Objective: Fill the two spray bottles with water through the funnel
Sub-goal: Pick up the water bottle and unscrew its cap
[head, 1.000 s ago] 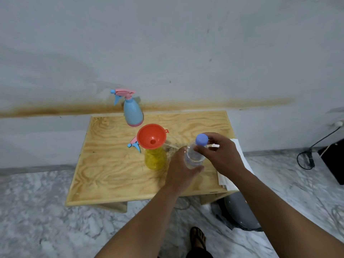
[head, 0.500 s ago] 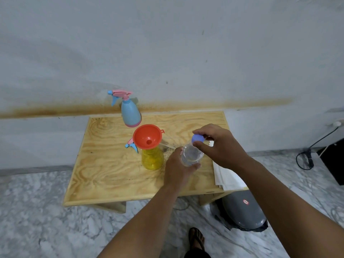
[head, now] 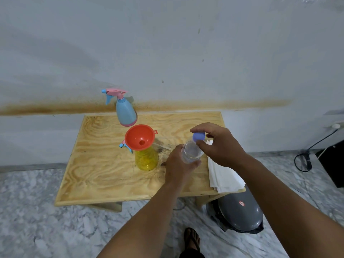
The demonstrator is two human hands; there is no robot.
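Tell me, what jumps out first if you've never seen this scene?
The orange funnel sitting in the yellow spray bottle at the middle of the wooden table. Right of it, the left hand grips a clear water bottle while the right hand pinches its purple cap.

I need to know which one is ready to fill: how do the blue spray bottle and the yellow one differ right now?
The blue spray bottle has its pink trigger head on; the yellow spray bottle has none and carries the orange funnel. Blue is opaque and stands nearer the wall; yellow is see-through and nearer. Both stand upright on the table.
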